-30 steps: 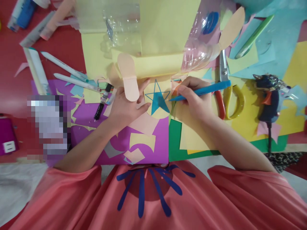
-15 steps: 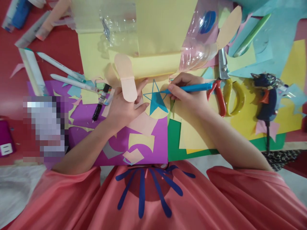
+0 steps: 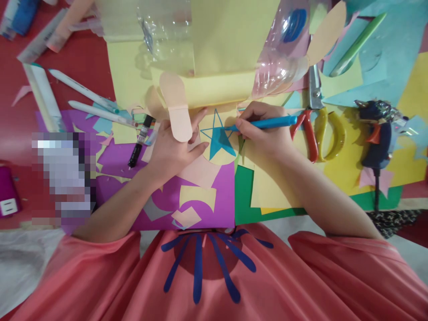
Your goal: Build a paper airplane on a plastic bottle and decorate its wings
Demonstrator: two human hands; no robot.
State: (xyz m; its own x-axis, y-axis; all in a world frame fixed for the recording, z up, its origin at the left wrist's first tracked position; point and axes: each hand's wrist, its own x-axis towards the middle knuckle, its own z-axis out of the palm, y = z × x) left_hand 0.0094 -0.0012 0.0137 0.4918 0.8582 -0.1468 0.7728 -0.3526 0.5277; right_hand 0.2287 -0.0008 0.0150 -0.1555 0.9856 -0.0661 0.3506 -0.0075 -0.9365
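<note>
My right hand grips a blue felt-tip pen, its tip at the right side of a star drawn in blue. Blue fills the star's lower part; its top and side points are mostly outlines. The star is on a pale yellow piece of paper. My left hand lies on the paper left of the star, thumb and forefinger stretched out and apart. A rounded peach paper piece overlaps its other fingers and hides part of them.
Scissors with red and yellow handles and a glue gun lie to the right. A black marker and white pens are at left. Clear plastic bottles stand beyond. Paper scraps cover the purple sheet.
The pen and my right hand have shifted very slightly. The things at the right sit a little further right in view. Both hands keep the same hold.
</note>
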